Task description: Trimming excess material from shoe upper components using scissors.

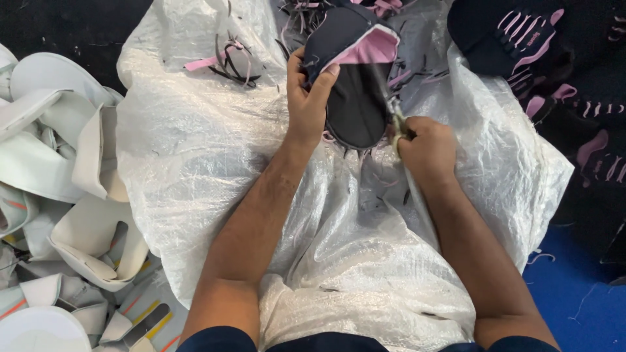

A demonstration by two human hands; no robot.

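My left hand (308, 98) grips a dark navy shoe upper piece (355, 98) with a pink lining, folded back at its top edge. My right hand (427, 146) is closed on a small pair of scissors (396, 120) whose blades touch the right edge of the piece. Both hands hover over a large white woven plastic sack (215, 150) spread across my lap. Thin black and pink trimmings (225, 62) lie on the sack above my hands.
A heap of white shoe parts (59, 195) with orange and yellow marks lies at the left. Dark navy and pink shoe uppers (554, 58) are stacked at the upper right. A blue floor (580, 293) shows at the lower right.
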